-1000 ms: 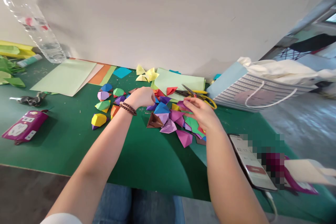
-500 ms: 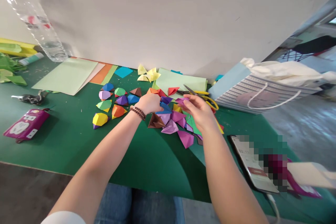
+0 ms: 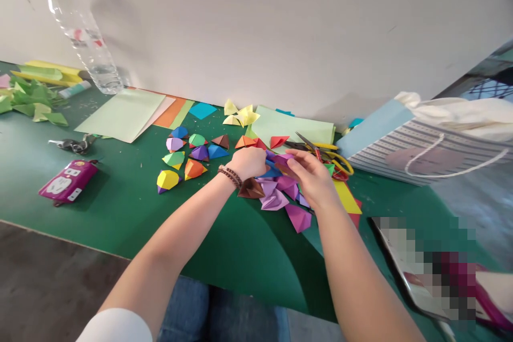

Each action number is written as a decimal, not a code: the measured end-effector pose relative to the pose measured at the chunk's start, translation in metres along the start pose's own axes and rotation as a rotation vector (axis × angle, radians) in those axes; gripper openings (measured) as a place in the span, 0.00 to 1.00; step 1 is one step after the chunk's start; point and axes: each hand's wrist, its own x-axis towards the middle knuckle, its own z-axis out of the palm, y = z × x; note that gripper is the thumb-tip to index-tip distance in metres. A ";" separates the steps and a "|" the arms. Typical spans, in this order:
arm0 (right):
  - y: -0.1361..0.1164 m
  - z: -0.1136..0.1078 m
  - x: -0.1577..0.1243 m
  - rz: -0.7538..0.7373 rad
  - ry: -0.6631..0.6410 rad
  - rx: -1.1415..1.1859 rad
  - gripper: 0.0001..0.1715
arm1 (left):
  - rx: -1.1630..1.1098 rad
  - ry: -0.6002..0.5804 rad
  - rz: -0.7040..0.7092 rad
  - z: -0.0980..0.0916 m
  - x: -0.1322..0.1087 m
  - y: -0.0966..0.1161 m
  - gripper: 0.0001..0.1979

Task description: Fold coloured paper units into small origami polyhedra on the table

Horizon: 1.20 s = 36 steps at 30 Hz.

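My left hand (image 3: 249, 163), with a beaded bracelet at the wrist, reaches into the pile of folded paper pieces; its fingertips are hidden behind the hand, beside blue and purple pieces. A purple folded piece (image 3: 282, 160) is pinched in my right hand (image 3: 312, 173), close to the left one. Below both hands lie a brown piece (image 3: 251, 189), a light purple piece (image 3: 274, 196) and a magenta piece (image 3: 298, 217). Left of the pile, several two-coloured folded shapes stand in loose rows, among them a yellow one (image 3: 168, 179) and an orange one (image 3: 194, 169).
Scissors (image 3: 339, 160) lie behind my right hand, near a striped paper bag (image 3: 425, 144). A phone (image 3: 404, 262) rests at the right. Paper sheets (image 3: 124, 112), a plastic bottle (image 3: 94, 53), keys (image 3: 72, 144) and a purple pouch (image 3: 70, 181) are at the left.
The view has shifted, so the table things appear farther right. My hands have come closer together, and the right hand has brought its purple piece toward the left hand.
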 end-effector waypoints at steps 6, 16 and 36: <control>0.001 0.001 -0.001 0.005 -0.003 -0.070 0.23 | -0.003 0.005 -0.008 0.008 0.001 0.002 0.19; -0.009 0.000 -0.001 0.066 0.021 0.113 0.24 | -0.073 0.038 0.006 0.002 -0.002 0.006 0.24; -0.023 -0.025 0.010 -0.129 0.224 0.490 0.23 | -1.456 0.315 -0.184 0.003 0.001 0.032 0.18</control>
